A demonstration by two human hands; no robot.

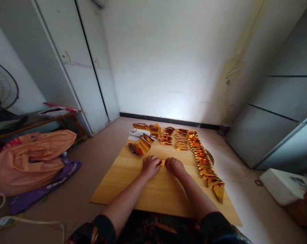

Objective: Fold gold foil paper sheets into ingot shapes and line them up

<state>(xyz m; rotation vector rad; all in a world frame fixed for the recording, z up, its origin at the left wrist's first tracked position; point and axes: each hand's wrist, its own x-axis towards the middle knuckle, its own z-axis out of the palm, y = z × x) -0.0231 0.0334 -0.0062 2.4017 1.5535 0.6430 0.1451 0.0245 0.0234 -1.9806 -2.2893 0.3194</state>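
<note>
Fingers of the left hand (pixel 150 166) and right hand (pixel 175 166) in a closed pinch on opposite ends of a small gold foil piece (pixel 162 163), its middle exposed between them; fingertips partly hidden, exact grip not distinguishable. Location of foil piece: above the middle of a pale wooden desk (pixel 163 200), between the two hands; contact with the surface not possible to tell. Beyond the left hand, a curved stack of gold sheets (pixel 142 145), and behind it, at the far left corner, a white bundle (pixel 138 133) beside further gold sheets (pixel 154 130). To the right of these, along the far edge, two short columns of narrow folded foil pieces: left column (pixel 167 136) and middle column (pixel 182 139). Along the right edge, a long row of overlapping folded foil (pixel 202 159), with a broader pointed piece (pixel 219 191) at its near end. Surroundings: on the floor at left, an orange bag (pixel 31 159) partly over a purple bag (pixel 51 181); above them, a fan (pixel 3 84) on a low wooden stand (pixel 75 123); behind, a tall grey cabinet (pixel 92 78) and a white wall (pixel 168 61); at right, a white box (pixel 282 186).
</note>
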